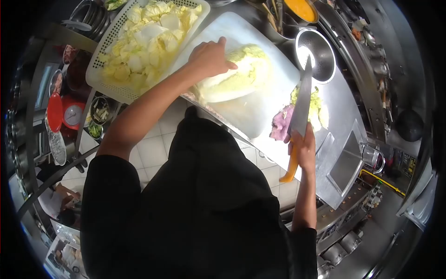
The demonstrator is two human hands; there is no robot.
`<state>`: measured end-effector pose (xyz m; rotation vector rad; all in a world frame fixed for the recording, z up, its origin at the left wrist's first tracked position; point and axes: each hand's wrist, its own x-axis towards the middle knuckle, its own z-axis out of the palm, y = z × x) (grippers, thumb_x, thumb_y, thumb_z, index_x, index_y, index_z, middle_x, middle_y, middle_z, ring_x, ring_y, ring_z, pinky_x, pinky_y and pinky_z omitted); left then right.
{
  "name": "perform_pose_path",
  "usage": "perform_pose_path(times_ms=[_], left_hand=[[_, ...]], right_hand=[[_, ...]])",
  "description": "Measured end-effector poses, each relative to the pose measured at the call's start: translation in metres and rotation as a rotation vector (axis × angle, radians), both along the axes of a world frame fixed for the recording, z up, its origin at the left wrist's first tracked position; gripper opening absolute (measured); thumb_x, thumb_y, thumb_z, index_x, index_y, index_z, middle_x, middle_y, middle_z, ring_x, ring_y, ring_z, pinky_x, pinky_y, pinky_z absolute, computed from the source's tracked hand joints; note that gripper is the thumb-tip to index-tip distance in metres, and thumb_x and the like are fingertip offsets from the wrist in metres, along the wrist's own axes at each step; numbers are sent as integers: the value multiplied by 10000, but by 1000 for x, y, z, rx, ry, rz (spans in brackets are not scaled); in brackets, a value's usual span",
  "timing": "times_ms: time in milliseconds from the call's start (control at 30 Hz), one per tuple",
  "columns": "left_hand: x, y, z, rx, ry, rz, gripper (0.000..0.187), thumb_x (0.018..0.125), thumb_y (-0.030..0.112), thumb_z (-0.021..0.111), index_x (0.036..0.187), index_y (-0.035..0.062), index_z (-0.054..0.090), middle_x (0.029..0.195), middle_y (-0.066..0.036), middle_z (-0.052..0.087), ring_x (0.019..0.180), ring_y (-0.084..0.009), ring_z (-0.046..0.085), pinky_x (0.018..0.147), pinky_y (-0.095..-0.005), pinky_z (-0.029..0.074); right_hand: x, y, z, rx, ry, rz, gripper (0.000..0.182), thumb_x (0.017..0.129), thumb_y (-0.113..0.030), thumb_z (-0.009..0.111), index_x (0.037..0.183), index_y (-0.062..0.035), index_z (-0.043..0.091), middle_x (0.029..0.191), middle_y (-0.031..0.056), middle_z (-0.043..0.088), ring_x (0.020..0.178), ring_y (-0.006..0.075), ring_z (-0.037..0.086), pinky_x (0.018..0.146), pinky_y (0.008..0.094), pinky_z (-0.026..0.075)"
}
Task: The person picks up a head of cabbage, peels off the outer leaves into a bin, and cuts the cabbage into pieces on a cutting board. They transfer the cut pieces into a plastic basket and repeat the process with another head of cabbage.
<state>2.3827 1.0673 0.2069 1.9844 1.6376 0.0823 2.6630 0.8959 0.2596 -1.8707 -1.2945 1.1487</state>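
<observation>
A pale green napa cabbage (241,76) lies on the white cutting board (227,28). My left hand (210,58) rests on the cabbage's left end, thumb and fingers apart. In my right hand (303,146) is a large knife (302,100) with an orange handle, its blade pointing up and away from me, off the board's right side. Beneath and beside the blade are a purple leaf piece (281,123) and green leaf scraps (317,109) on the steel counter.
A white perforated basket (94,76) of cut cabbage stands at the upper left. Beyond the knife tip is a metal bowl (325,56), with an orange-filled container (302,10) behind it. A sink (344,162) is at the right. Another person (53,200) shows at the lower left.
</observation>
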Motion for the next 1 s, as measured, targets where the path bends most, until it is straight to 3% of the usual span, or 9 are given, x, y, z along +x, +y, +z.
perform_pose_path(times_ms=[100, 167, 433, 533, 600, 700, 733, 933, 1000], left_hand=[[-6, -3, -27, 60, -61, 34, 788, 745, 440, 725, 1287, -30, 400, 846, -219, 633, 722, -327, 642, 683, -407, 537], [-12, -19, -27, -655, -579, 171, 727, 755, 451, 724, 1194, -61, 454, 809, -186, 639, 527, -235, 620, 461, -341, 514], [13, -53, -56, -609, -957, 480, 677, 726, 419, 765, 1006, -128, 480, 606, -157, 598, 376, -181, 540, 331, -291, 422], [12, -54, -61, -656, -889, 407, 736, 732, 453, 750, 1050, -145, 460, 714, -206, 631, 523, -259, 626, 477, -342, 511], [25, -62, -85, -271, -779, 397, 806, 734, 469, 741, 1133, -150, 413, 899, -250, 639, 773, -341, 660, 712, -391, 529], [23, -59, -76, -521, -839, 430, 878, 720, 482, 747, 1201, -146, 366, 1062, -273, 605, 984, -383, 611, 873, -410, 471], [25, -61, -78, -536, -843, 408, 878, 720, 482, 747, 1201, -146, 366, 1062, -273, 605, 984, -383, 611, 873, -410, 471], [10, -55, -52, -49, -831, 409, 678, 745, 367, 727, 1228, 6, 418, 1037, -196, 583, 950, -380, 584, 812, -444, 453], [19, -36, -65, 745, -825, 135, 404, 771, 220, 666, 1113, 65, 518, 1072, -134, 506, 984, -323, 498, 856, -447, 367]], right_hand=[[-16, 35, 16, -46, 50, 157, 274, 898, -99, 465, 1150, 8, 465, 709, 89, 599, 445, 117, 509, 400, 240, 410], [-24, 54, 16, -218, 73, 30, 302, 908, -112, 455, 1183, 11, 455, 695, 78, 596, 443, 114, 508, 402, 241, 409], [-98, 93, 77, -348, -528, 563, 360, 930, -146, 449, 1221, 55, 382, 599, 138, 580, 407, 196, 545, 404, 313, 436], [-97, 92, 74, -440, -462, 535, 322, 930, -123, 435, 1192, 59, 390, 566, 118, 556, 385, 200, 532, 395, 326, 436], [-113, 97, 75, -497, -451, 460, 240, 917, -89, 438, 1103, 62, 420, 606, 147, 561, 459, 260, 565, 467, 365, 477], [-49, 108, -38, 371, -853, 1171, 215, 877, -90, 501, 1030, 50, 442, 798, 252, 593, 755, 399, 597, 686, 461, 489], [-105, 121, -22, -244, -742, 765, 235, 873, -96, 503, 1038, 54, 429, 815, 268, 600, 765, 411, 608, 677, 481, 478], [-117, 126, -25, -370, -671, 585, 226, 875, -94, 490, 1036, 45, 413, 841, 279, 616, 773, 427, 617, 671, 470, 484], [-118, 126, -29, -359, -710, 584, 229, 872, -86, 488, 1042, 47, 413, 843, 279, 615, 778, 425, 618, 677, 473, 485]])
